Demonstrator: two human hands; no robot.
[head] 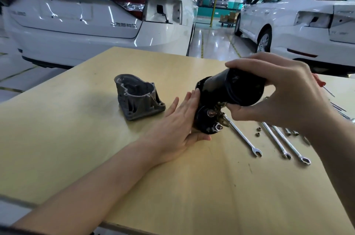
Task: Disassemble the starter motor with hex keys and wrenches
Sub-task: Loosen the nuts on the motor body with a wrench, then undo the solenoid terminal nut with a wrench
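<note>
Gripping the black, greasy cylindrical starter motor (236, 88), the right hand (282, 90) curls its fingers round it. The left hand (180, 125) presses flat, straight fingers against its lower end. Just beyond those fingertips sits a grey cast housing (138, 98) on the worktop (76, 138).

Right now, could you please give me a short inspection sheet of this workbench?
Surface: tan wooden table.
Job's things: black starter motor lifted off the table; grey end housing removed, standing apart.
Clutter: three wrenches lying flat, small nuts beside them.
Hands: right hand grips the motor body; left hand, fingers straight, supports the solenoid end.
Cables: nothing seen.
Surroundings: white cars behind.
</note>
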